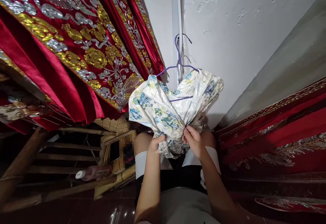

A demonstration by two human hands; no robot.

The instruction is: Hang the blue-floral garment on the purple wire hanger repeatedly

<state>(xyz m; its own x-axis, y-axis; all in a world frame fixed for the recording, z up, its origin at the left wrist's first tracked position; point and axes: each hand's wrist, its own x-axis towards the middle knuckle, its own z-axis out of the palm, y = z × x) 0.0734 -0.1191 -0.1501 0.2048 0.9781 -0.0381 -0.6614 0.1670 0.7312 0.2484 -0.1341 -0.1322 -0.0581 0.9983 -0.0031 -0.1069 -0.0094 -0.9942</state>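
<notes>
A white blouse [165, 115] with blue and yellow-green flowers hangs on a purple hanger [179, 52], hooked on a pale vertical strip of the wall. Its two front panels cross in a V at the neck. My left hand [156, 144] grips the blouse's lower left side, thumb on top of the cloth and the other fingers hidden behind it. With fingertips pinched together, my right hand [193, 138] holds the cloth near the point where the panels meet. The lower part of the blouse is gathered and bunched between both hands.
Red embroidered hangings [102, 54] with gold and silver sequins fill the left. More red fringed cloth [280, 142] hangs at the right. Bamboo furniture [99, 132] stands at lower left, with a pink bottle [94, 173] and a dark phone [114, 151]. A white wall [229, 47] is ahead.
</notes>
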